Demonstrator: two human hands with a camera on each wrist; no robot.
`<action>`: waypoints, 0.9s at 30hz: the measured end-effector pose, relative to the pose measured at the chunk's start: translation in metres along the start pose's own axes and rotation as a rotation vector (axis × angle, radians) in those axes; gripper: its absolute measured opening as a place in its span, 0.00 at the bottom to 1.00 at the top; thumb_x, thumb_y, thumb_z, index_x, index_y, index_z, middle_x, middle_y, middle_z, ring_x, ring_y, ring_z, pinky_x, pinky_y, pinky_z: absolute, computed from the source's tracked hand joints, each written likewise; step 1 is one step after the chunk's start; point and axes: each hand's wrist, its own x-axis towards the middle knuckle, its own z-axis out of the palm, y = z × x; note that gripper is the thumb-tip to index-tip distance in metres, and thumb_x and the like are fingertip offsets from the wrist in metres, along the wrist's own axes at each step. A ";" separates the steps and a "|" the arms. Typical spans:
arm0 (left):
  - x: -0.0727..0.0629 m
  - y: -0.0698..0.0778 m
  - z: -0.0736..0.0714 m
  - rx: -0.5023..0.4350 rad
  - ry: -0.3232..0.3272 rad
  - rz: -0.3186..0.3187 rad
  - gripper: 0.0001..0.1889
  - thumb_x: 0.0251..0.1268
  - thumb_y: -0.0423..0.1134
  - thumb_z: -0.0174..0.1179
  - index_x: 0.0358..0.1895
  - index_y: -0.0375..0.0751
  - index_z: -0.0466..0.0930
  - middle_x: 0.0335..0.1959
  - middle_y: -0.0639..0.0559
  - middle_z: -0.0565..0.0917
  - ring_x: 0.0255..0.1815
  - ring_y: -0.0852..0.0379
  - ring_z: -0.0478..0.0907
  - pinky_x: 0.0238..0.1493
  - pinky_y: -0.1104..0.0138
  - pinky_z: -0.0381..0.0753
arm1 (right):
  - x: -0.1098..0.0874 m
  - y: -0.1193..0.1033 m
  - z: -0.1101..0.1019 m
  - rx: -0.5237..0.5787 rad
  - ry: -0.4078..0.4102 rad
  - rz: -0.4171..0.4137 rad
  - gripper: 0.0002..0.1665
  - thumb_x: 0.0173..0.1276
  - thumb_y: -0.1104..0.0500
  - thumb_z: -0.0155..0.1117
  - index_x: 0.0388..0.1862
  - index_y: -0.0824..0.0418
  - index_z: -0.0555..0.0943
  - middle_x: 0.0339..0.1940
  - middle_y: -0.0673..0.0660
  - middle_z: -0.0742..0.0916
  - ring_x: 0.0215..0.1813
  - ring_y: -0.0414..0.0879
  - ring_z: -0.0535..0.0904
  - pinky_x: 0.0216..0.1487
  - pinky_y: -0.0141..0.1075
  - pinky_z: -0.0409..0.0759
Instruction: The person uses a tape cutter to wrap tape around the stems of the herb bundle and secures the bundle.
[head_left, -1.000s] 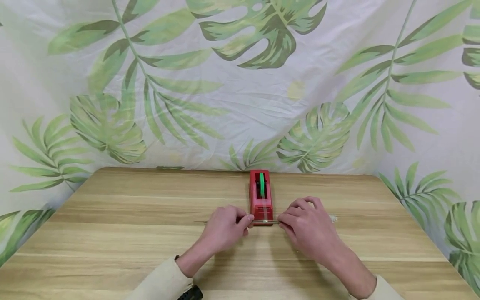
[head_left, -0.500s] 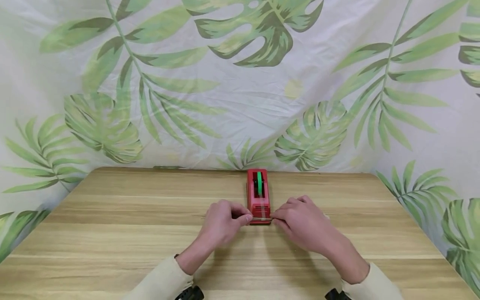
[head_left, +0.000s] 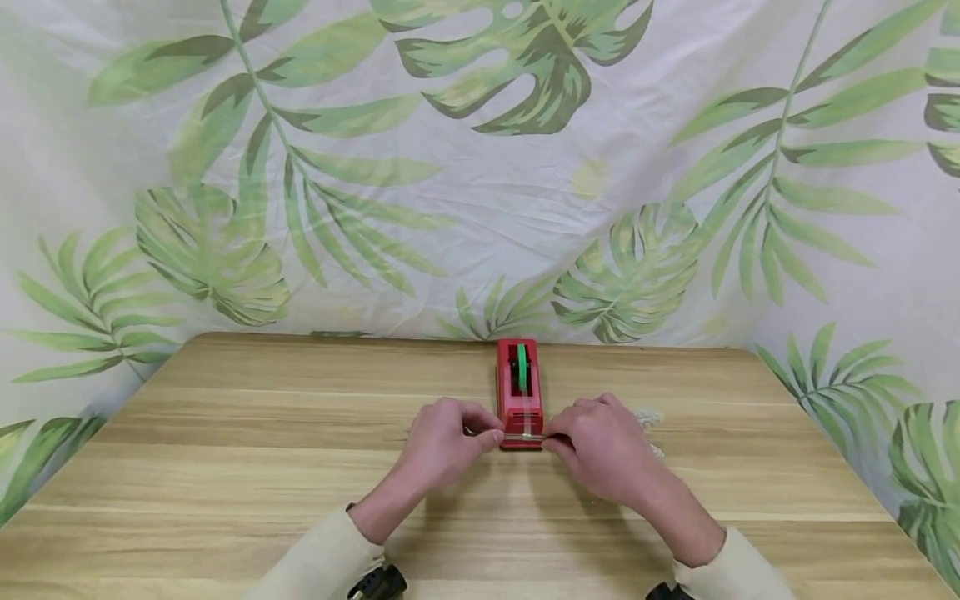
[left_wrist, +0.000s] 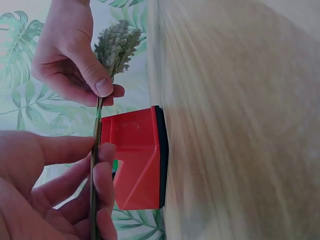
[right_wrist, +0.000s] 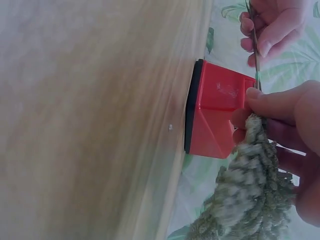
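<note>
A thin bundle of dried flower stems [head_left: 522, 437] runs sideways across the front of a red tape dispenser [left_wrist: 134, 145]. My left hand [head_left: 444, 442] pinches the bare end between thumb and fingers. Just right of the dispenser, my right hand [head_left: 606, 450] pinches the stems close below the fluffy grey-green flower heads [right_wrist: 245, 185]. Those heads stick out past the right hand, mostly hidden by it in the head view. A clear strip of tape [head_left: 527, 419] reaches from the roll with the green core [head_left: 522, 367] down to the stems, between the two hands.
The dispenser stands on a wood-grain table [head_left: 262, 467], towards its back edge. Behind the table hangs a white cloth [head_left: 495, 208] printed with green leaves. A tiny pale speck [right_wrist: 170, 127] lies on the table near the dispenser.
My right hand has moved slightly left along the stems, nearer the dispenser and my left hand. The fingers of the right hand have drawn in, and more of the flower heads shows behind it.
</note>
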 end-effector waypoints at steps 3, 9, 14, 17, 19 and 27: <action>0.000 0.000 0.001 0.027 -0.026 0.026 0.05 0.71 0.39 0.69 0.36 0.46 0.93 0.31 0.57 0.90 0.33 0.62 0.79 0.38 0.65 0.77 | 0.000 -0.001 0.002 -0.015 0.041 0.001 0.04 0.63 0.55 0.82 0.33 0.51 0.92 0.30 0.44 0.93 0.34 0.40 0.88 0.41 0.39 0.80; 0.000 0.000 0.002 0.033 -0.046 0.039 0.11 0.74 0.37 0.67 0.30 0.44 0.90 0.26 0.56 0.88 0.30 0.61 0.76 0.36 0.66 0.73 | 0.003 -0.002 0.002 -0.001 0.050 0.011 0.06 0.62 0.55 0.83 0.30 0.50 0.90 0.26 0.44 0.90 0.30 0.37 0.84 0.41 0.40 0.83; -0.001 -0.001 0.004 0.007 0.001 0.013 0.05 0.71 0.36 0.70 0.34 0.45 0.93 0.29 0.57 0.91 0.33 0.62 0.80 0.38 0.65 0.78 | 0.005 -0.002 0.001 0.084 0.018 0.038 0.06 0.64 0.57 0.81 0.31 0.52 0.90 0.26 0.44 0.89 0.27 0.33 0.80 0.33 0.31 0.80; 0.000 -0.001 0.006 0.001 0.022 0.004 0.04 0.69 0.36 0.71 0.35 0.47 0.93 0.31 0.57 0.92 0.36 0.62 0.82 0.40 0.65 0.79 | 0.006 -0.002 0.001 0.096 0.007 0.036 0.04 0.64 0.57 0.81 0.33 0.52 0.91 0.28 0.44 0.90 0.27 0.33 0.81 0.30 0.28 0.78; 0.000 -0.001 0.007 -0.002 0.029 0.005 0.04 0.69 0.36 0.72 0.35 0.47 0.94 0.33 0.56 0.93 0.38 0.61 0.83 0.41 0.64 0.79 | 0.007 -0.002 0.000 0.086 0.006 0.036 0.04 0.65 0.57 0.80 0.34 0.52 0.91 0.28 0.44 0.90 0.27 0.33 0.81 0.30 0.28 0.78; 0.002 -0.002 0.009 -0.008 0.044 0.003 0.03 0.67 0.35 0.73 0.34 0.46 0.94 0.35 0.57 0.93 0.40 0.60 0.83 0.42 0.64 0.77 | 0.013 -0.007 0.000 0.122 -0.053 0.080 0.04 0.71 0.53 0.75 0.37 0.52 0.93 0.32 0.45 0.93 0.32 0.35 0.86 0.35 0.33 0.83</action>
